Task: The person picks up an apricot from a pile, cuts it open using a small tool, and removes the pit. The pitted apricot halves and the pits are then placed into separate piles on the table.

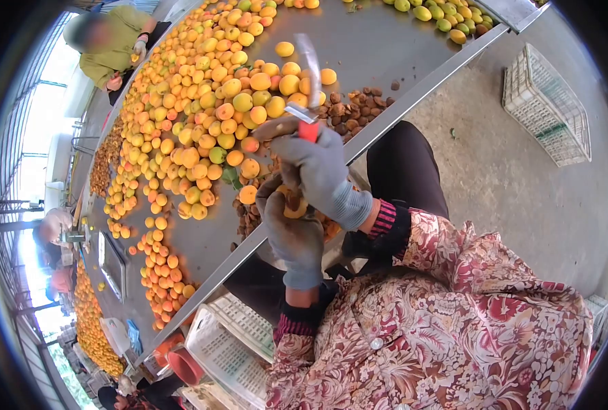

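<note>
My right hand (323,167), in a grey glove, is closed around the red handle of a knife (309,126). Its metal blade points up and is smeared by motion. Just below it, my left hand (290,229), also gloved in grey, grips a cut apricot (294,206) between thumb and fingers. Whole apricots (201,109), orange and yellow with some greenish ones, cover much of the metal table beyond my hands. Near the table edge lies a heap of brown pits (355,113), close to the knife. More pits show beside my left hand, partly hidden by it.
The metal table (386,130) has a raised rim between me and the fruit. A white crate (546,102) stands on the floor at right; another white crate (229,352) is by my left leg, near a red bucket (184,365). A person (109,44) works across the table.
</note>
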### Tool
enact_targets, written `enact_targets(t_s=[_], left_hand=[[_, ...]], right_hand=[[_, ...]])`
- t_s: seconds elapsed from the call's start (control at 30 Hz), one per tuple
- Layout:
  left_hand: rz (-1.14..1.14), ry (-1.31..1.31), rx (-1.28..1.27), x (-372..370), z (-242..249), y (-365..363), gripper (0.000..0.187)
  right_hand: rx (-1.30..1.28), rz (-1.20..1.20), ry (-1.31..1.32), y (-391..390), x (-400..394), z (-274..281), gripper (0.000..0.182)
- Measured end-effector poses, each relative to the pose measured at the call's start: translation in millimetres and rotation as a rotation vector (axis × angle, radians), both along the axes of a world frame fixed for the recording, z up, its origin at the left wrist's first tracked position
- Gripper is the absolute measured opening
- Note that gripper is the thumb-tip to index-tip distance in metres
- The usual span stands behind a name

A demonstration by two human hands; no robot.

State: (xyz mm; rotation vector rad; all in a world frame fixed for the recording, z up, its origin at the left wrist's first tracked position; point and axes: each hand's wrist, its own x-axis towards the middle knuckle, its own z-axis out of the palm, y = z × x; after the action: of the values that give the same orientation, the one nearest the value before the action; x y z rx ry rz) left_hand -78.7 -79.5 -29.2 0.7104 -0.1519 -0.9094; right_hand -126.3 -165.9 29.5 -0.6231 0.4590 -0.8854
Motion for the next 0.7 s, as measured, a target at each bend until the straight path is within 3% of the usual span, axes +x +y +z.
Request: enact_targets(t_s=[0.07,0.1,0.17,0.2,0.27,0.43,0.5,0.53,0.6,0.63,0.7], left_hand=[[0.215,-0.984,0.362,6.7,-8.4,-9.3,0.028],[0.215,-0.983,0.362,8.9,-11.4,-12.1,0.028],[0.127,-0.195,0.094,8.1,4.0,-17.8,0.028],[0.127,-0.199,0.092,8.8,7.7,-19.8,0.028],[0.128,0.066,0.025,7.6,10.5,-21.7,0.029],[0.07,0.09,0.039,13.1,8.9,-19.5,0.031],[-0.023,-0.344,0.219,12.8,4.1,-10.0,0.03],[-0.026,-0.34,0.223,11.9,6.2,-8.4,0.03],[-0.257,0.003,-0.094,12.6,14.0,-7.5,0.025],[-0.257,0.003,-0.096,16.2,10.0,-7.2,0.025],[-0.272,-0.23,0.146,22.8,-1.7,-5.2,0.027]], right_hand=[[-0.049,0.03,0.047,2.7,6.8,-1.3,0.014],[0.012,-0.004,0.042,2.7,10.4,-3.2,0.013],[0.091,-0.056,0.019,-2.2,13.4,-5.9,0.014],[0.089,-0.056,0.015,-6.4,12.4,-5.3,0.014],[0.108,-0.05,-0.059,-13.1,8.1,-0.3,0.015],[0.04,-0.077,0.001,-17.2,4.6,3.8,0.021],[-0.072,-0.103,-0.01,-23.4,-0.7,8.6,0.023],[-0.067,-0.105,-0.006,-25.1,-1.1,7.6,0.023],[-0.109,-0.03,-0.063,-27.8,-1.4,6.7,0.024],[-0.21,-0.033,-0.032,-26.6,-2.5,5.1,0.026],[-0.191,-0.008,-0.078,-27.4,-3.0,1.9,0.024]])
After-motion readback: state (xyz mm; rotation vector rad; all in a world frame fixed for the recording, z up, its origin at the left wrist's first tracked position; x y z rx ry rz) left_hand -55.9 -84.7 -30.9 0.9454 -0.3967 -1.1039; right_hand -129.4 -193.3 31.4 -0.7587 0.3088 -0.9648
